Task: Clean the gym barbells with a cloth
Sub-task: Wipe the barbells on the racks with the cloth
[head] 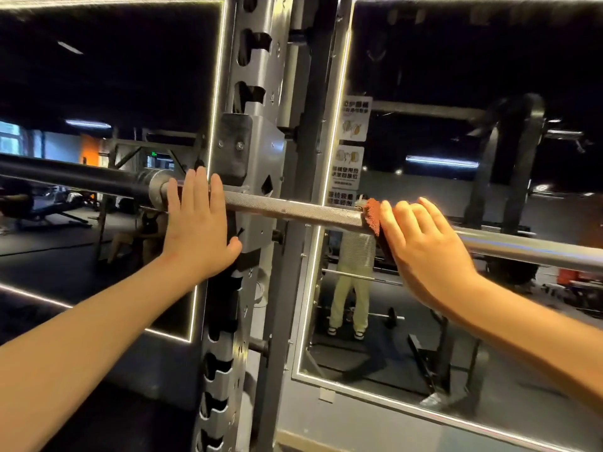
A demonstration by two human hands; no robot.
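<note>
Left hand point(199, 230): laid flat against the barbell point(293, 210) at left, fingers straight and close together.
Right hand point(424, 246): curled over the barbell at right, the cloth point(373, 215) gripped under its fingers.
Cloth: pressed on the barbell, right of the rack upright point(254, 93).
Mirror point(456, 76): seen far behind.

- One view only, from the person's head; wide-angle, edges bowed
- Faces forward and slightly down over left hand point(199, 230) and right hand point(424, 246); barbell point(293, 212) crosses at arm's reach
- Rack upright point(261, 93) close, dead ahead; mirrors point(456, 337) either side
</note>
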